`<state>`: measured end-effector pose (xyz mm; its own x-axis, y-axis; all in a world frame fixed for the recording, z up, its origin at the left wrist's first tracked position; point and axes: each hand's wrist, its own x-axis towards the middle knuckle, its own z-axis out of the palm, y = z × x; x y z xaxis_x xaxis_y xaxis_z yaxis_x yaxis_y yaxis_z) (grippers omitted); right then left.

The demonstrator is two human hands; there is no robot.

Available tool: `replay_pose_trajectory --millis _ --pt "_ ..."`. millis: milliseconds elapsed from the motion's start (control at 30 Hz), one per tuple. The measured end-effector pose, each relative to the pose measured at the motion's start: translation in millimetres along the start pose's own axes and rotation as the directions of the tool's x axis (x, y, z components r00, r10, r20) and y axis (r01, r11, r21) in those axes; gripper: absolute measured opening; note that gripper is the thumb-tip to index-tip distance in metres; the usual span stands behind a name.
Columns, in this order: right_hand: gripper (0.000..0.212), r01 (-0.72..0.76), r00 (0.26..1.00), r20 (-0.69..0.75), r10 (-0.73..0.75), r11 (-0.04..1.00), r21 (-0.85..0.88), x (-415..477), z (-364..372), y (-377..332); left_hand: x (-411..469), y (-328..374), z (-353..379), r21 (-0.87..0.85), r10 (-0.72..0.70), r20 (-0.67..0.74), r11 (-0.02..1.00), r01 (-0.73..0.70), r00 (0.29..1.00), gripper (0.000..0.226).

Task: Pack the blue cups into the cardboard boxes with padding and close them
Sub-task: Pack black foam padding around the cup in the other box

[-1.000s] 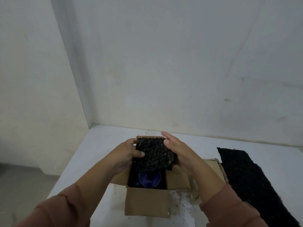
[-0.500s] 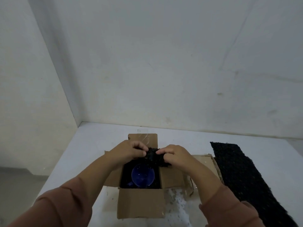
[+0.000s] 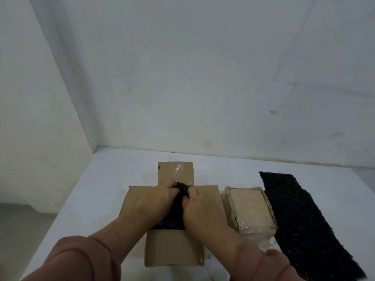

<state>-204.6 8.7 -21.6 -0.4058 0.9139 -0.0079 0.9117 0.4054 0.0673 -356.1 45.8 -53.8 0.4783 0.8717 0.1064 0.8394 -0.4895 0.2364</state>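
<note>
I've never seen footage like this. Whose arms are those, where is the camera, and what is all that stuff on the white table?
No machine here: a person wears a camera on the head, looking down at their own arms. The left hand and right hand press a piece of black padding into an open cardboard box; a sliver of a blue cup shows underneath. Beside it, on the white table, sits a second, taped-shut box and a long strip of black padding.

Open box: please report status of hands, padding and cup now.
Left hand, right hand both pressing black padding into open box. Blue cup barely visible. Flaps open, nothing blocking.
</note>
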Motion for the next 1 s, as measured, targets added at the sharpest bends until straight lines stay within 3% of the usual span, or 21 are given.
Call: replay_pose_trajectory --millis 133,300,533,633,700,800,867,1000 --pt "0.027 0.017 0.996 0.085 -0.011 0.998 -0.068 0.9 -4.0 -12.7 -1.1 4.3 5.5 0.079 -0.004 0.075 0.997 -0.002 0.997 0.033" --pt "0.034 0.1 0.964 0.263 -0.036 0.967 -0.232 13.4 9.3 -16.2 -4.2 0.7 16.2 0.095 0.043 0.115 0.994 -0.054 0.992 0.018" --pt "0.031 0.026 0.983 0.184 -0.01 0.996 -0.083 17.5 3.0 -5.6 -0.7 7.1 15.0 0.181 -0.013 0.101 0.983 -0.005 0.995 0.033" --pt "0.028 0.005 0.998 0.061 -0.005 1.0 -0.001 14.9 -2.8 -0.7 6.5 13.8 11.9 0.225 -0.093 0.153 0.973 0.057 0.984 0.03" --pt "0.023 0.026 1.0 -0.015 -0.027 0.999 -0.033 16.7 -5.9 1.4 12.2 16.2 11.3 0.281 -0.13 0.166 0.956 0.08 0.978 0.029" --pt "0.026 0.045 0.995 0.095 -0.043 0.999 -0.019 18.6 -0.3 -0.8 15.2 16.3 12.5 0.257 -0.208 0.194 0.954 0.155 0.959 0.03" --pt "0.026 0.005 0.996 0.089 0.0 0.999 -0.054 19.9 -0.1 -0.1 14.3 13.3 13.9 0.225 -0.248 0.185 0.953 0.205 0.951 0.034" --pt "0.025 -0.038 0.99 0.137 0.045 0.998 -0.058 15.4 8.0 -1.3 11.7 12.6 12.6 0.221 -0.218 0.21 0.96 0.171 0.953 0.022"
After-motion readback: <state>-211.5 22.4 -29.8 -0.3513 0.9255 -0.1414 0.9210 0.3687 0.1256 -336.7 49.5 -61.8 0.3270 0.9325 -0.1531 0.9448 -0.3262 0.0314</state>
